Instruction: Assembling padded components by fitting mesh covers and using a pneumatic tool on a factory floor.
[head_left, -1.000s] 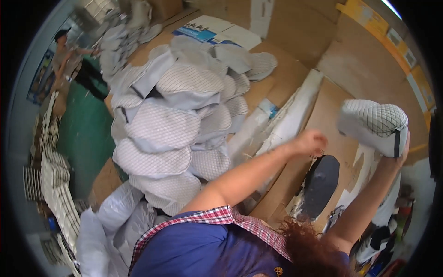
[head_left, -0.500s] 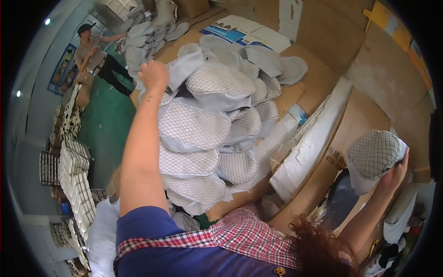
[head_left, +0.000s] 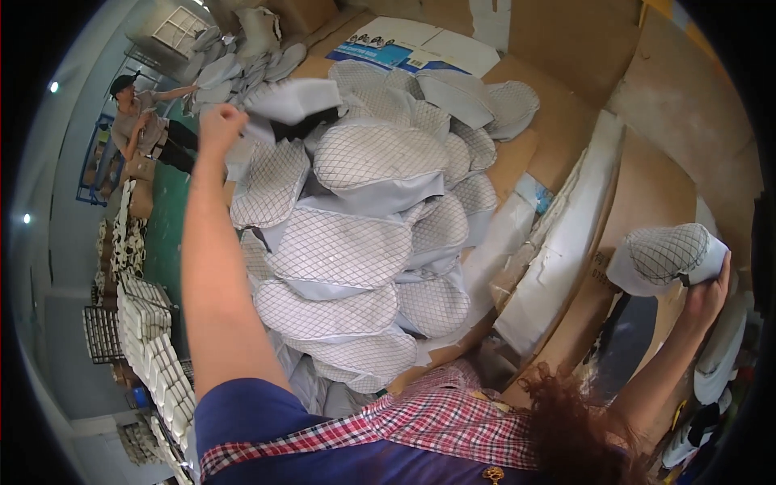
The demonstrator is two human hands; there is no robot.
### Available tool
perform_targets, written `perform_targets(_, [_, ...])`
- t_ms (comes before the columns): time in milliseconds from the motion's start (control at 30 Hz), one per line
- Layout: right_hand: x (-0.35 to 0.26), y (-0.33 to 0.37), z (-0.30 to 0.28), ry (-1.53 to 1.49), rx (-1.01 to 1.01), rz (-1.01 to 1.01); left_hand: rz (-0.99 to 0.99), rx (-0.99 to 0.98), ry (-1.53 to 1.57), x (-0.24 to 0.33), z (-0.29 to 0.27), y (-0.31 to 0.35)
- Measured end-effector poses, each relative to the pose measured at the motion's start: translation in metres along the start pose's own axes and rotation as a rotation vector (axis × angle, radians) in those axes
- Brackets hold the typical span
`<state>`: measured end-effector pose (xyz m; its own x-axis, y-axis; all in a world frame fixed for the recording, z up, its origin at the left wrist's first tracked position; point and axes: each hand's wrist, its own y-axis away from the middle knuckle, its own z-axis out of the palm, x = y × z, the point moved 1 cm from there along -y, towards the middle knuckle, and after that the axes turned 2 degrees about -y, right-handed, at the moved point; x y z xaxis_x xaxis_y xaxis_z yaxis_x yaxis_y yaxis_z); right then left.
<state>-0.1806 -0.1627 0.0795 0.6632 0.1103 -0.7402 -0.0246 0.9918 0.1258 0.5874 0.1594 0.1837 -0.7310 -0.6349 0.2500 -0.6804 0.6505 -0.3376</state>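
Away to the upper left, my left hand [head_left: 223, 128] is closed on the end of a grey shoe upper [head_left: 293, 100]. That upper is raised over the far left of the pile, its dark opening facing down, slightly blurred. Far off to the right, my right hand [head_left: 708, 297] grips another grey shoe upper [head_left: 669, 257] with a diamond-quilted sole turned toward me. Between my arms lies a heap of similar shoe uppers [head_left: 343, 246], most with their quilted undersides up and overlapping one another.
Cardboard sheets [head_left: 558, 153] lie under and behind the pile. A torn white-faced carton flap [head_left: 558, 250] stands to its right. Far left, another person [head_left: 149, 121] reaches to a second heap of grey uppers [head_left: 234, 73]. Stacked pale pieces [head_left: 158, 347] line the left side.
My left hand has moved left, swinging its upper off the pile and uncovering another upper beneath. My right hand has shifted slightly up and right, tilting its upper. The view has turned a little.
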Motion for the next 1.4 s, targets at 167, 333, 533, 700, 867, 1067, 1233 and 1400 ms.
perform_targets(167, [0.007,-0.005,-0.010,0.028,-0.013,-0.011,-0.127,-0.038,0.319,0.040,-0.092,-0.083])
perform_targets(333, [0.024,-0.003,-0.011,0.015,0.029,-0.065,-0.041,-0.160,0.183,0.086,-0.129,-0.107])
perform_targets(533, [0.050,0.007,0.026,-0.048,-0.065,0.089,0.034,-0.213,-0.064,0.049,-0.100,-0.153])
perform_targets(700, [0.039,0.017,0.029,-0.022,-0.056,0.058,0.238,0.806,-0.355,0.081,-0.120,-0.116])
perform_targets(867, [0.029,0.031,0.025,-0.025,-0.073,0.061,0.355,0.644,-0.383,0.064,-0.052,-0.028])
perform_targets(1067, [0.039,0.043,0.062,-0.102,-0.301,0.059,-0.003,-0.217,0.488,0.128,0.066,0.130])
perform_targets(1233, [0.011,0.039,0.113,-0.223,-0.173,-0.103,0.274,-1.651,1.127,0.379,0.170,0.334])
perform_targets(1400, [-0.042,0.014,0.097,-0.430,-0.385,-0.046,-0.023,-1.394,2.484,0.537,0.186,0.303])
